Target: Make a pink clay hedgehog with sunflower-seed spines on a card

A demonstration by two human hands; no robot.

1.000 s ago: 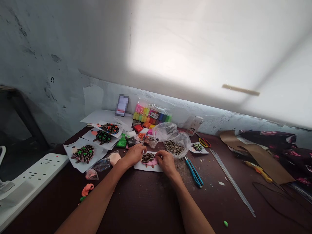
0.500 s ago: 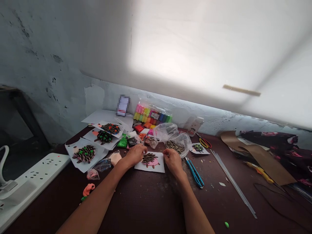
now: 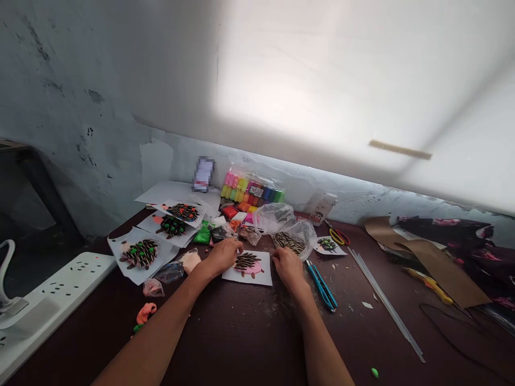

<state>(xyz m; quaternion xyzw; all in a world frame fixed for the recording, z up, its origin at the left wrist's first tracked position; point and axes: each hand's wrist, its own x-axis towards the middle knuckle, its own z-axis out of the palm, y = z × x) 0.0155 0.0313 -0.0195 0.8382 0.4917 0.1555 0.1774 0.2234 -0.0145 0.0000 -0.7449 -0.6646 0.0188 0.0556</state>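
Note:
A small white paper card (image 3: 263, 276) lies in front of me, bearing a hedgehog picture (image 3: 247, 262) with a pink clay body and dark striped seeds as spines. At its upper left edge is my left hand (image 3: 223, 256), fingers curled and pressed on the card. Just off the right edge rests my right hand (image 3: 288, 266), its fingertips drawn together; anything between them is too small to make out. Behind the right hand a clear plastic bag (image 3: 308, 236) lies spread, with many striped seeds (image 3: 287, 241) on it.
Finished hedgehog cards (image 3: 139, 254) are at left, beside a white power strip (image 3: 60, 289). Clay packets (image 3: 203, 233) and a multicoloured clay pack (image 3: 253, 187) stand behind. To the right are a blue cutter (image 3: 322, 287), scissors (image 3: 339, 236), clear glue sticks (image 3: 386, 305) and a yellow glue gun (image 3: 428, 284).
My right hand has shifted slightly right, away from the card's edge towards the seeds. The left hand and the card have stayed in place.

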